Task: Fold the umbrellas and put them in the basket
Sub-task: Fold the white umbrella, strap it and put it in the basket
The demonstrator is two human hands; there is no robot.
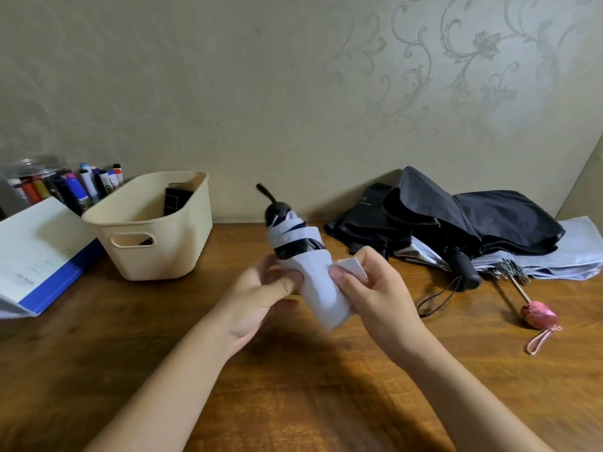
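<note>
Umbrella (321,288), pale lilac and rolled up, is held above the surface (293,386), tilted, with its black handle pointing up and away. The left grip (261,298) is wrapped round its middle from the left, and the right grip (375,288) pinches a white flap at its right side. The basket (182,249) stands to the left with something dark inside; a black umbrella (489,220) and a pale umbrella (571,252) with a pink handle lie unrolled on the right.

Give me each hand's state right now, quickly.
Left hand: closed, gripping the rolled white umbrella.
Right hand: closed, pinching the strap tab against that umbrella.
</note>
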